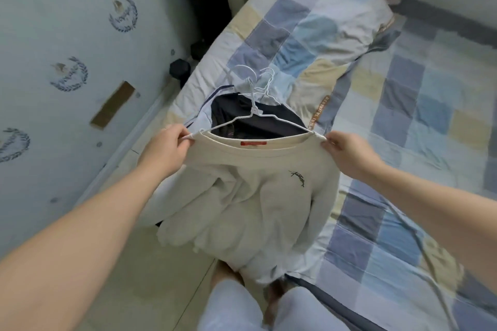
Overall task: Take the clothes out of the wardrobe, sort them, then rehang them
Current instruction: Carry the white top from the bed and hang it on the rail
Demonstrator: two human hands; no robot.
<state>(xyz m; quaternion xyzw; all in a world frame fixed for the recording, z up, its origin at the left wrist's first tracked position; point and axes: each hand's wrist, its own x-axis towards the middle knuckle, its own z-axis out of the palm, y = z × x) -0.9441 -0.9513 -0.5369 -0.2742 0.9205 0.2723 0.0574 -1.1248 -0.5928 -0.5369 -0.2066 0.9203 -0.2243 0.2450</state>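
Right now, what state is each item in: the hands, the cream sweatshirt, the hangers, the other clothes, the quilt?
Left hand: pinching the cream sweatshirt's shoulder.
Right hand: pinching the other shoulder.
Cream sweatshirt: on a hanger, held up, lower part bunched.
White hanger: inside the neckline, hook pointing away.
Dark garment: lying on the bed, on a hanger.
Light blue garment: lying beside it.
Checked quilt: folded at the bed's far end.

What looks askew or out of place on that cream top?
The cream sweatshirt sits crooked on its white hanger: both hands pinch its shoulders, yet the body and sleeves lie crumpled. Behind it, more hangered clothes lie heaped on the bed.
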